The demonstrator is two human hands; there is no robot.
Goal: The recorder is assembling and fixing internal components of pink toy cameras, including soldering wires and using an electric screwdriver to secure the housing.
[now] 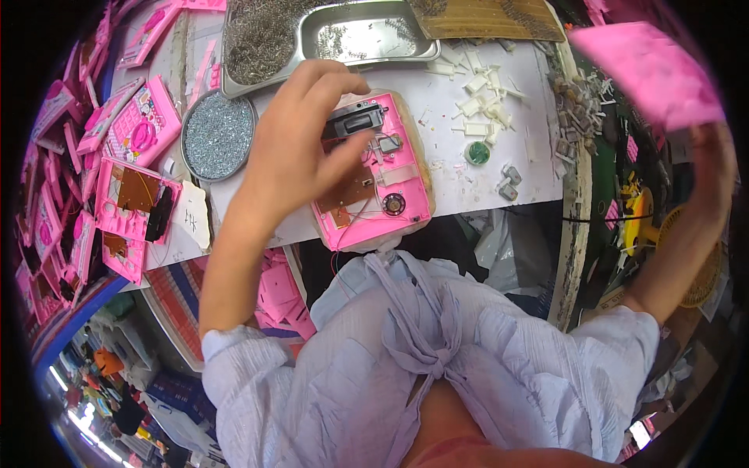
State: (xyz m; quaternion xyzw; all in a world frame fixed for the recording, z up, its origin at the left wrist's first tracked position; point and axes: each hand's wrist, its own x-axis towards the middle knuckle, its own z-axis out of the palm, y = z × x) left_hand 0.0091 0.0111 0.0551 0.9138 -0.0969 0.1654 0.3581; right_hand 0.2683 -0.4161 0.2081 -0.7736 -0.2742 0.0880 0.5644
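In front of me lies an open pink toy casing [409, 214] with wires, a small round speaker, a brown circuit board and a black module [360, 118] inside. My left hand [308, 132] is over its left side, thumb and fingers spread apart around the black module; whether the fingertips touch it I cannot tell. Raised at the far right, my right hand [708, 152] grips the lower edge of a flat pink plastic panel [651, 74], slightly blurred. The fingers behind the panel are partly hidden.
A round dish of small screws [218, 136] and a metal tray [359, 35] of springs stand beyond my left hand. White plastic parts [484, 101] and a green round piece [477, 153] lie right of the casing. Pink casings [140, 125] pile up at left; a yellow fan [690, 257] stands at right.
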